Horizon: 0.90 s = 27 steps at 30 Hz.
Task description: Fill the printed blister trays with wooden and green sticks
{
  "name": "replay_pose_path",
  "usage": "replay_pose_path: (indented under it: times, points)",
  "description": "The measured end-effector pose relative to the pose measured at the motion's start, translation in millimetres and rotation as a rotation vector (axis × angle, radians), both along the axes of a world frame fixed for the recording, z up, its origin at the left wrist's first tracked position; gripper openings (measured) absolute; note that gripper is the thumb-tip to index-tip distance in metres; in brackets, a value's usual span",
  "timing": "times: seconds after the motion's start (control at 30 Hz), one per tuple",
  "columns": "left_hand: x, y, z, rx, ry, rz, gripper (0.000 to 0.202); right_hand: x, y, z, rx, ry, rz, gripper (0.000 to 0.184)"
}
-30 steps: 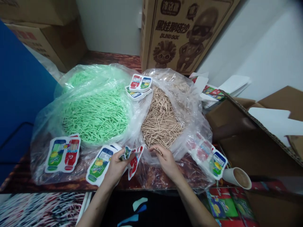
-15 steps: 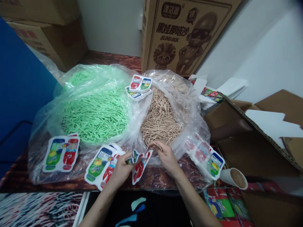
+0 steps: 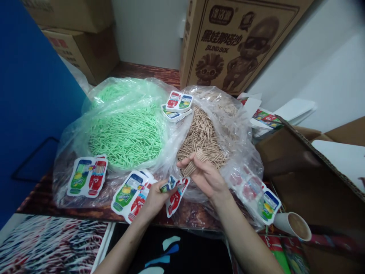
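My right hand (image 3: 205,174) pinches a small bundle of tan sticks (image 3: 194,162) just above the near edge of the tan stick pile (image 3: 203,137) in its clear bag. A bottle-shaped printed packet (image 3: 175,192), red and green, is gripped in my left hand (image 3: 156,197) a little below and left of the bundle. Under my left wrist lies another printed packet (image 3: 129,194). To the left, a clear bag holds a heap of green sticks (image 3: 127,134).
More packets lie at the front left (image 3: 88,177), between the two bags (image 3: 178,105) and at the right (image 3: 266,203). A paper cup (image 3: 293,225) lies on its side. Cardboard boxes stand behind (image 3: 236,42) and right (image 3: 310,171). A blue panel (image 3: 31,95) borders the left.
My right hand lifted out of the tan pile with a bundle of sticks between its fingers. My left hand with the packet shifted slightly right. The view moved a little.
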State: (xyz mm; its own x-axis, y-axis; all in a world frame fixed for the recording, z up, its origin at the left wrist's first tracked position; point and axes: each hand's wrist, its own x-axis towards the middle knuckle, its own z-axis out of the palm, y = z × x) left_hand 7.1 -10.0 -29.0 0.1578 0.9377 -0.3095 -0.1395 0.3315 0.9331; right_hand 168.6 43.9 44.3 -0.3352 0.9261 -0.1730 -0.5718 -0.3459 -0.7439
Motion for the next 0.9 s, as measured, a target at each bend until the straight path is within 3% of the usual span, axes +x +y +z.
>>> replay_pose_path:
  times: [0.33, 0.53, 0.7, 0.9]
  points:
    - [1, 0, -1.4, -0.104, -0.108, -0.002, 0.024, 2, 4, -6.8, -0.136, -0.037, 0.133, 0.006]
    - [3, 1, 0.8, -0.105, -0.102, 0.01, 0.026, 5, 0, -5.8, -0.149, -0.146, 0.114, 0.008]
    - [3, 1, 0.4, -0.032, -0.015, 0.03, 0.028, 6, -6, -0.8, -0.066, -0.253, 0.079, 0.013]
    - [-1, 2, 5.0, 0.044, 0.028, 0.044, 0.022, 5, -18, 6.8, 0.091, -0.438, 0.256, 0.019]
